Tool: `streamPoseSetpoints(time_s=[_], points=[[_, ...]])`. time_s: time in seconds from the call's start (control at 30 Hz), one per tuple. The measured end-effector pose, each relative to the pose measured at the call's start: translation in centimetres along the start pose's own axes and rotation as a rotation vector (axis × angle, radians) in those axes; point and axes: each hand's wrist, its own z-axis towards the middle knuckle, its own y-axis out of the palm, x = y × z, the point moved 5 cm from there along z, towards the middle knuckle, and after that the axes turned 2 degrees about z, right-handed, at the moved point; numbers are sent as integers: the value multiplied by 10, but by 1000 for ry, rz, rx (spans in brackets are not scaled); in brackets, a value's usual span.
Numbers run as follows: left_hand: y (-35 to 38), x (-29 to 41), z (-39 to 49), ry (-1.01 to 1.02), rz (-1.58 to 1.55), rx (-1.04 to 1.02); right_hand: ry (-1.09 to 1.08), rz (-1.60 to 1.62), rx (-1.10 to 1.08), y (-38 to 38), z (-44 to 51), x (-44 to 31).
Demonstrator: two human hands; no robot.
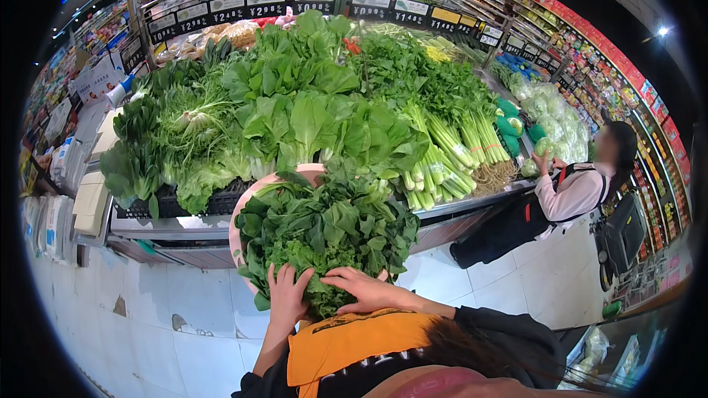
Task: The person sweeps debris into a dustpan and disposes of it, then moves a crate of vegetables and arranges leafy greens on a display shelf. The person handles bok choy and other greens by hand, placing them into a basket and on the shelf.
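Note:
A round pink basin (236,232) heaped with leafy greens stands right in front of me, against the vegetable stand. Curly-leafed greens (301,257) lie on its near side, and darker flat-leafed greens (337,221) fill the middle and far side. My left hand (289,293) rests on the near left edge of the curly leaves, fingers spread. From the right, my right hand (362,290) lies across the same leaves with its fingers extended. Both hands touch the greens, and neither visibly grips a bunch. The basin's underside and whatever supports it are hidden.
Behind the basin, the stand holds upright leafy greens (310,121), celery bunches (442,149) and lettuce (207,177). At right, a person (575,188) handles a wrapped round vegetable (543,147). A black wheeled case (622,232) stands behind that person. White tiles (149,309) cover the floor.

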Motion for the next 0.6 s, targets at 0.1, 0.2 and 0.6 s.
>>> streamPoseSetpoints(time_s=[0.1, 0.2, 0.6], points=[[4, -6, 8, 1, -16, 34, 9, 20, 23, -2, 0, 1], [3, -6, 17, 75, -16, 89, 21, -2, 25, -3, -1, 2], [5, 2, 22, 272, -18, 69, -1, 0, 39, -3, -3, 6]])
